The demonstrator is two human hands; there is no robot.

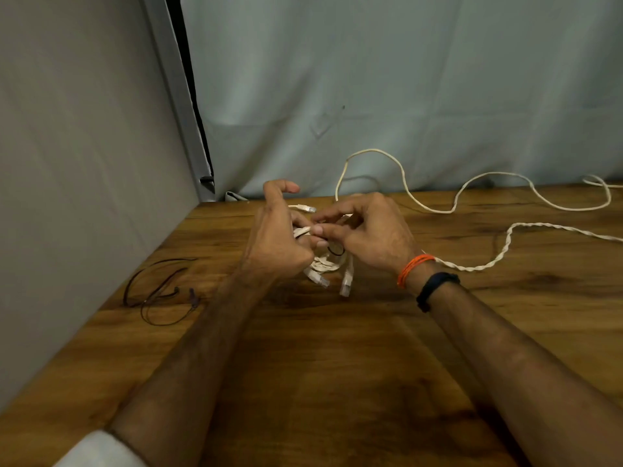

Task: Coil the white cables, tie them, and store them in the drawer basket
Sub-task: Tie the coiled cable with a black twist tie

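Forearms reach in over our wooden table (337,382), left hand (276,244) gripping coiled white cable (325,262) mid-table, right hand (367,230) pinching a dark tie (335,249) round it — tying underway, w/ two loose cables (472,197) uncoiled, basket unseen.

A makeshift recording corner set up around a wooden bench, not a lived-in room

A wood-grain bench (337,382) is filling the lower half of the view, and a creased pale blue-grey cloth backdrop (404,79) is hanging straight down behind its far edge. A plain grey panel (77,163) is closing off the left side, meeting the cloth at a grey frame post (182,106) with a dark gap beside it. Loose white cables (472,197) and thin dark cords (158,291) are lying on the wood. Whether this is standing inside a home, office or lab is not showing.
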